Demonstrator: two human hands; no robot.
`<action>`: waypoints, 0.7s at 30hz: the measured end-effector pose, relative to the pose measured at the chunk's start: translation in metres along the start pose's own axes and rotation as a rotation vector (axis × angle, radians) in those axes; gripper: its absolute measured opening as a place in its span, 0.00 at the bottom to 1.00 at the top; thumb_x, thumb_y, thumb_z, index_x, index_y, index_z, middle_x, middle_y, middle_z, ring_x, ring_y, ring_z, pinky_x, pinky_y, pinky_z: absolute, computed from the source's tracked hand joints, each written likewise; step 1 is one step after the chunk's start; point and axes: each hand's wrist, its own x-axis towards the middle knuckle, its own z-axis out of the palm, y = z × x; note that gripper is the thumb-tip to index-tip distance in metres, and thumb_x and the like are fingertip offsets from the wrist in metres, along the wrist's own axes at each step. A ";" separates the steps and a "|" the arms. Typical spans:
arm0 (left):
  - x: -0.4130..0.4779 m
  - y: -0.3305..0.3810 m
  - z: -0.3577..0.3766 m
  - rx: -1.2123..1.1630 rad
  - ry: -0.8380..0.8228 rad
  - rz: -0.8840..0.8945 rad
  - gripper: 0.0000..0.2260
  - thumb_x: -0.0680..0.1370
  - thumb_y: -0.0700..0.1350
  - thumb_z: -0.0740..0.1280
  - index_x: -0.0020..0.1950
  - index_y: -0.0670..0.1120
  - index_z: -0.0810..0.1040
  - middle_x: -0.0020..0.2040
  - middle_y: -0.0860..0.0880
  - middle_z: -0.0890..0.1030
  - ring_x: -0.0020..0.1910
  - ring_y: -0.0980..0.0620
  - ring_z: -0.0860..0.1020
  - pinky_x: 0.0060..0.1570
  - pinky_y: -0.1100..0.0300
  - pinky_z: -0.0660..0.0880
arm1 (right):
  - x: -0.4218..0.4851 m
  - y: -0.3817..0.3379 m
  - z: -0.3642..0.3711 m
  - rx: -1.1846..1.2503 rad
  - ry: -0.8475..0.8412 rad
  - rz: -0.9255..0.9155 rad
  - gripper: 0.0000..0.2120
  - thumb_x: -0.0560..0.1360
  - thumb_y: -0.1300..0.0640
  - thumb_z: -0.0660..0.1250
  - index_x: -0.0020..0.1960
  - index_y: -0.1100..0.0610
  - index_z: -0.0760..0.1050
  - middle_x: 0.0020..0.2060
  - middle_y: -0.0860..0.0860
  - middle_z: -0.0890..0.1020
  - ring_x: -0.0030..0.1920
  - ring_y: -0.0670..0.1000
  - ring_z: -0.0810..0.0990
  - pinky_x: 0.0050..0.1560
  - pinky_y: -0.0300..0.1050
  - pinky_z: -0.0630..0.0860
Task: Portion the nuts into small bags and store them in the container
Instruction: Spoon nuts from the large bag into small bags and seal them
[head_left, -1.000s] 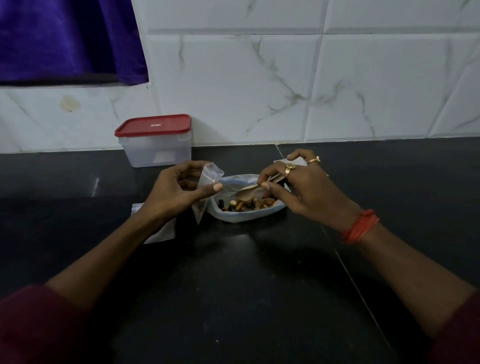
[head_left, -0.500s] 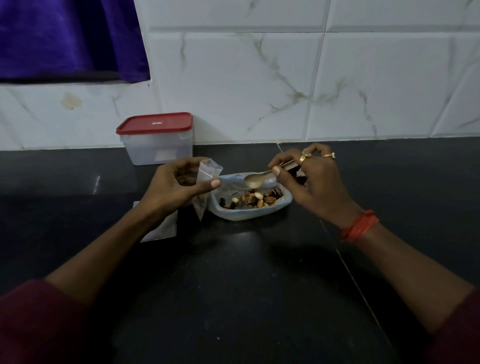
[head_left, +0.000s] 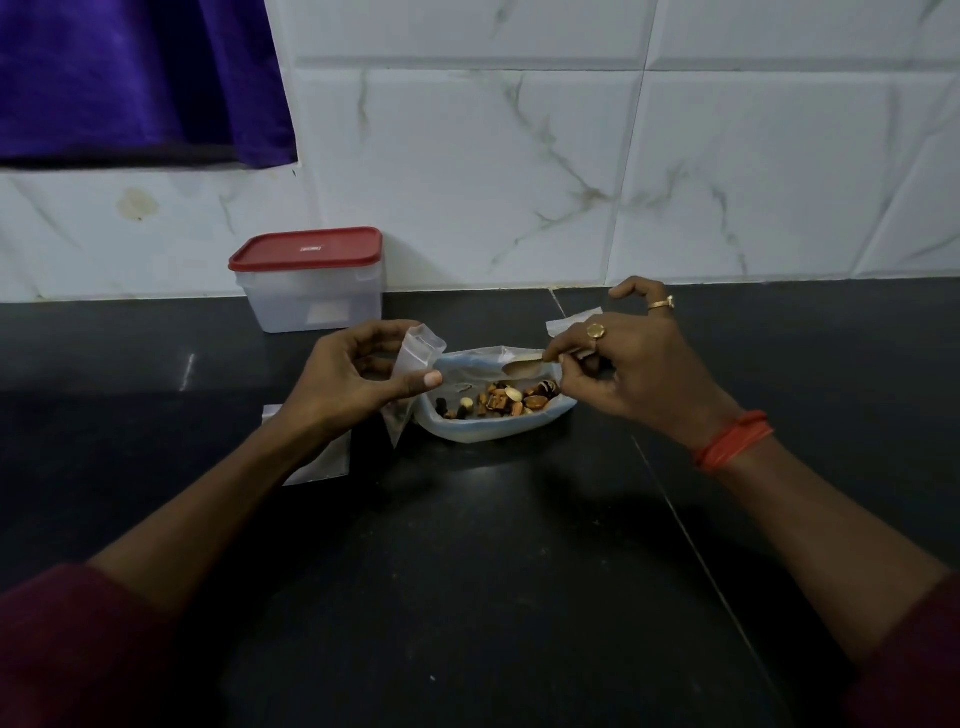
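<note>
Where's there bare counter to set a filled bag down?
Bare counter lies in front of the bag of nuts, between both forearms, and right of the right hand to the wall. Crowded: around the container, left hand, small bag and flat bags.

I see the mixed brown, tan and dark nuts (head_left: 506, 401) lying in a low heap inside a wide clear plastic bag (head_left: 488, 434) that sits open on the black counter (head_left: 493, 571). Just to its left, the left hand (head_left: 353, 379) pinches a small clear plastic pouch (head_left: 418, 353), held upright. The right hand (head_left: 623, 369) holds a small metal spoon (head_left: 524, 367) just above the nuts. The translucent square container with red lid (head_left: 311, 283) stands closed near the wall, behind and to the left. Flat spare pouches (head_left: 322, 465) lie partly under the left forearm.
</note>
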 end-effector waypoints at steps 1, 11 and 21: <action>0.000 0.001 0.000 0.002 0.001 0.004 0.29 0.66 0.49 0.78 0.66 0.48 0.77 0.58 0.50 0.83 0.55 0.54 0.83 0.53 0.57 0.82 | 0.000 0.001 -0.001 -0.022 -0.018 -0.036 0.05 0.73 0.57 0.71 0.46 0.53 0.84 0.32 0.42 0.81 0.34 0.44 0.81 0.64 0.57 0.67; 0.000 0.000 0.001 -0.003 0.010 0.021 0.28 0.67 0.47 0.78 0.66 0.48 0.78 0.57 0.50 0.83 0.55 0.54 0.83 0.53 0.58 0.81 | 0.001 0.003 0.000 -0.077 -0.027 -0.108 0.05 0.73 0.57 0.71 0.46 0.54 0.86 0.33 0.45 0.85 0.34 0.45 0.83 0.69 0.65 0.66; -0.001 0.002 0.002 0.008 0.004 0.022 0.29 0.66 0.48 0.77 0.66 0.48 0.77 0.57 0.51 0.83 0.54 0.56 0.83 0.52 0.61 0.81 | 0.003 0.004 0.003 -0.182 -0.201 -0.119 0.16 0.78 0.48 0.59 0.51 0.47 0.86 0.34 0.48 0.86 0.40 0.50 0.86 0.74 0.56 0.52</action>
